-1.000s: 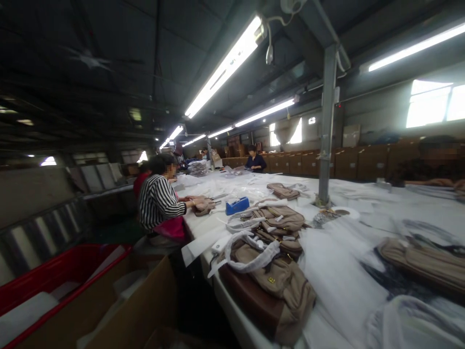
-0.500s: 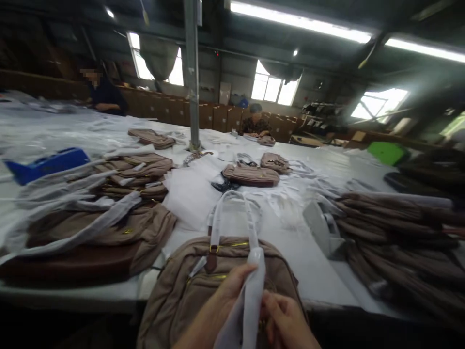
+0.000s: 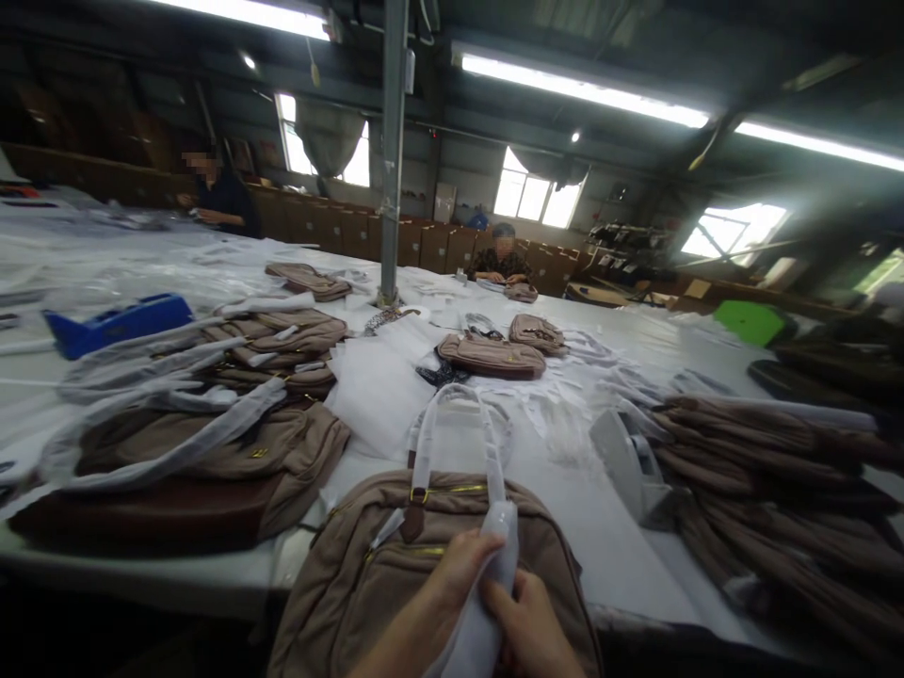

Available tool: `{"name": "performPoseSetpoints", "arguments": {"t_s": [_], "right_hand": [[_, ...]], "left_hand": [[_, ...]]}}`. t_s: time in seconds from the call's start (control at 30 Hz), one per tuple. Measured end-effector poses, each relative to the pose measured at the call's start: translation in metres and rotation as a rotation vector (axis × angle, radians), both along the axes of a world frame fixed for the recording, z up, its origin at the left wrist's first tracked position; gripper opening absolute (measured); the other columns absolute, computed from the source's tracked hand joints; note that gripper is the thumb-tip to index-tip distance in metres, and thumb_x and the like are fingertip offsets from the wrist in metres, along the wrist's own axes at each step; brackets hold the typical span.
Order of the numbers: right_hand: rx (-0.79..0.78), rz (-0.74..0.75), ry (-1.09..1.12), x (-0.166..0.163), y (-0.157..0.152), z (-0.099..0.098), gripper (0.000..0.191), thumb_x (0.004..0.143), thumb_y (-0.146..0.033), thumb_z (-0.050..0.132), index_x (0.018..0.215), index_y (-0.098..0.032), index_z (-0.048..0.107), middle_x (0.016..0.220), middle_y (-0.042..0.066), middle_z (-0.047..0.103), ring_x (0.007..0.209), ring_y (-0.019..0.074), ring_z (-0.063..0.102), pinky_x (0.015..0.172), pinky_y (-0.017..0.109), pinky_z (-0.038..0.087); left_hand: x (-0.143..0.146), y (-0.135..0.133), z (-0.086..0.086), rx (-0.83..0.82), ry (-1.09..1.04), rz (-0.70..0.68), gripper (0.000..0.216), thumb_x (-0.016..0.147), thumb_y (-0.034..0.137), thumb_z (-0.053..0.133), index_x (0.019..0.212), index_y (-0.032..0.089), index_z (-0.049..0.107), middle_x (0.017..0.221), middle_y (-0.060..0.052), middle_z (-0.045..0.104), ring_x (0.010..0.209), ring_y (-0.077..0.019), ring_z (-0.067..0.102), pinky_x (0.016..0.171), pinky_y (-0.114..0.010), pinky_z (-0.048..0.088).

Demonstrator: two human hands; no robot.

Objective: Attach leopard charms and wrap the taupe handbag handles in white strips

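Nearest the wearer, a taupe backpack (image 3: 388,574) faces up at the near edge of the tabletop (image 3: 628,574); its lower part runs out of view. Left grip (image 3: 448,570): closed, pinching white wrapping (image 3: 472,626) with the thumb near its upper end. Right grip (image 3: 528,607): closed on the wrapping's right edge, thumb pressing inward; its other fingers are partly hidden. The wrapping appears to fold round the lower end of the handle (image 3: 490,438), whose loop stands above the bag, already covered in white.

On method, the left thumb should anchor the upper end while the right draws the edge across snugly and evenly, since slack would probably let the sleeve slip. The leather tab (image 3: 413,520) on the opposite leg is best left undisturbed.

Beyond, another bag (image 3: 297,452) lies to the left, a grey dispenser-like object (image 3: 625,466) and a pile of bags (image 3: 741,452) to the right. Farther off are white sheets (image 3: 381,377), a blue tape dispenser (image 3: 120,320), a metal post (image 3: 391,169) and two co-workers seen across the work area
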State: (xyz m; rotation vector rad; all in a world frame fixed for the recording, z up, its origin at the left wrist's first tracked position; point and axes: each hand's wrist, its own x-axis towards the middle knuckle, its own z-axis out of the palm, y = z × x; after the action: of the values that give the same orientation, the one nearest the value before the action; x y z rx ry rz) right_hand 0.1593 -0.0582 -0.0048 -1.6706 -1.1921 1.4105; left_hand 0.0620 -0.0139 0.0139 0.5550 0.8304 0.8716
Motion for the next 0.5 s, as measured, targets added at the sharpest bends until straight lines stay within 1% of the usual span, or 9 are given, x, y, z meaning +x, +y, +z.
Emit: {"name": "performPoseSetpoints", "arguments": {"t_s": [0.1,0.17,0.23,0.27,0.33,0.4,0.5], "right_hand": [[0.088,-0.025,0.045,-0.004,0.0,0.0,0.047,0.07,-0.057,0.057,0.074,-0.01,0.059,0.049,-0.001,0.05,0.036,0.0075,0.038,0.033,0.019,0.025],[0.111,-0.039,0.093,-0.005,0.0,0.0,0.05,0.069,-0.059,0.056,0.075,-0.01,0.059,0.05,-0.001,0.05,0.039,0.0082,0.039,0.036,0.02,0.028],[0.124,-0.054,0.133,-0.009,-0.001,-0.001,0.049,0.068,-0.059,0.058,0.074,-0.01,0.059,0.054,0.001,0.053,0.044,0.0094,0.042,0.04,0.02,0.032],[0.122,-0.061,0.143,-0.011,0.0,-0.001,0.048,0.068,-0.058,0.06,0.072,-0.01,0.059,0.056,0.001,0.054,0.046,0.0096,0.044,0.041,0.02,0.033],[0.102,-0.066,0.139,-0.017,0.0,-0.002,0.047,0.067,-0.057,0.06,0.071,-0.01,0.058,0.053,0.0,0.052,0.043,0.0086,0.042,0.039,0.02,0.032],[0.07,-0.061,0.127,-0.021,0.001,-0.003,0.048,0.067,-0.06,0.059,0.071,-0.012,0.056,0.046,-0.003,0.047,0.035,0.0069,0.037,0.034,0.019,0.027],[0.0,-0.03,0.11,-0.022,0.001,-0.003,0.048,0.066,-0.061,0.058,0.072,-0.013,0.054,0.038,-0.006,0.043,0.028,0.0063,0.034,0.028,0.017,0.022]], "left_hand": [[-0.015,-0.009,0.012,0.06,0.039,-0.029,0.014,0.067,0.021,0.063,0.073,0.01,0.069,0.061,-0.001,0.065,0.058,-0.0148,0.057,0.055,-0.021,0.04],[-0.031,-0.02,0.018,0.15,0.104,-0.08,0.024,0.061,0.018,0.069,0.084,0.011,0.07,0.073,-0.003,0.068,0.07,-0.0176,0.06,0.063,-0.022,0.043],[-0.045,-0.033,0.019,0.254,0.19,-0.124,0.037,0.058,0.016,0.071,0.095,0.013,0.069,0.085,-0.005,0.07,0.079,-0.0207,0.061,0.07,-0.024,0.045],[-0.051,-0.04,0.018,0.295,0.228,-0.117,0.04,0.059,0.017,0.07,0.099,0.014,0.068,0.09,-0.005,0.069,0.083,-0.022,0.061,0.074,-0.026,0.046],[-0.058,-0.051,0.013,0.329,0.274,-0.046,0.042,0.062,0.023,0.069,0.103,0.014,0.067,0.095,-0.007,0.069,0.087,-0.0243,0.061,0.079,-0.029,0.046],[-0.06,-0.057,0.008,0.348,0.324,0.042,0.04,0.065,0.026,0.067,0.103,0.014,0.068,0.096,-0.008,0.069,0.09,-0.0259,0.06,0.082,-0.031,0.046],[-0.058,-0.061,0.007,0.39,0.402,0.088,0.038,0.068,0.029,0.064,0.103,0.015,0.068,0.092,-0.008,0.07,0.089,-0.0267,0.061,0.083,-0.031,0.046]]}}
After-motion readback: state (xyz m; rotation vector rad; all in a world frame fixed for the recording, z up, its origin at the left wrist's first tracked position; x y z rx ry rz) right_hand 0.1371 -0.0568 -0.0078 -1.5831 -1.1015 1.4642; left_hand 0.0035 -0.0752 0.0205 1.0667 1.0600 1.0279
